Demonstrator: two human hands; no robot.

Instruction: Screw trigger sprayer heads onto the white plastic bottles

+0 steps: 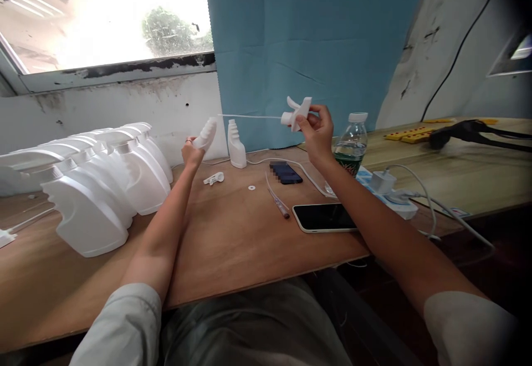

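Note:
My left hand [192,151] grips a white plastic spray bottle [206,135], which is tilted with its neck up and to the right. Between the fingers of my right hand [318,127] is a white trigger sprayer [298,115]. Its thin dip tube [249,116] points left, with the tip close to the bottle's neck; I cannot tell whether it touches. Another white spray bottle [236,147] without a sprayer stands upright by the wall. A small white plastic part [214,178] and a white ring [251,188] lie on the table below my hands.
Rows of white spray bottles [89,211] fill the left of the wooden table [233,244]. To the right are a dark phone [286,172], a larger phone [324,217], a pen-like stick [279,204], a water bottle [351,147] and a power strip [399,205] with cables.

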